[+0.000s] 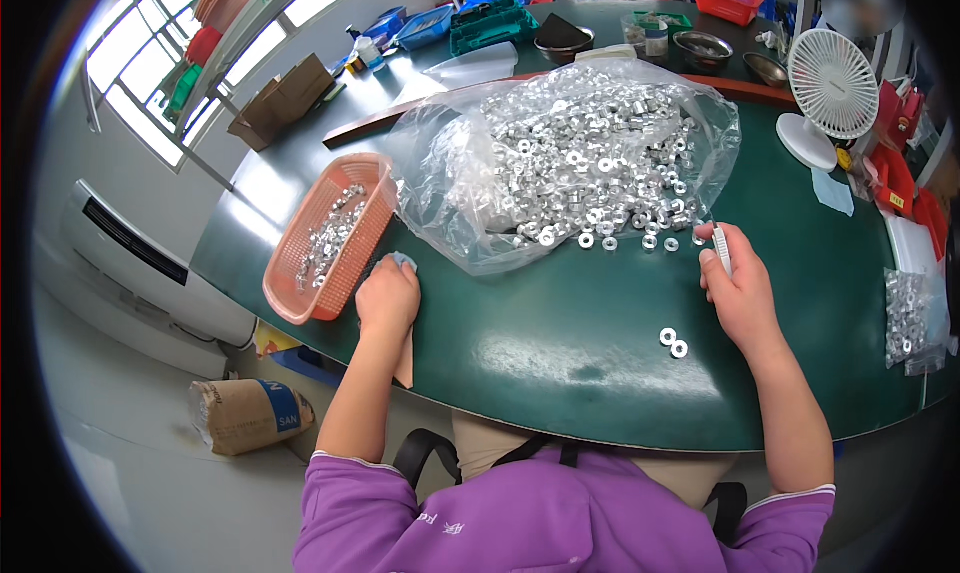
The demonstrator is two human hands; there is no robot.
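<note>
**One at a time, tip under control**

I'm using the clear bag [430, 153] as landmark: it's spread on the tabletop [540, 313] w/ a big heap of metal rings [600, 163] in & under its plastic, a few spilling along its near edge. My R hand [738, 288], at the bag's near-right corner, is closed on a slim white-handled tool [721, 248]; one ring is right by its fingertips, can't tell if touching. My L hand [388, 293], near-left of the bag, is in a fist w/ a blue-grey scrap [403, 260] poking out; can't tell what else is inside. Left of the bag: pink basket [372, 235] w/ more rings. Two loose rings [663, 339] lie nearer me than the bag, toward its R side.

IMO for handling: take strays off the bag's edge first, 1 at a time, keep the tool's tip off the plastic & away from L fingers, & hold each ring firmly, b/c smooth metal prob. slips.
</note>
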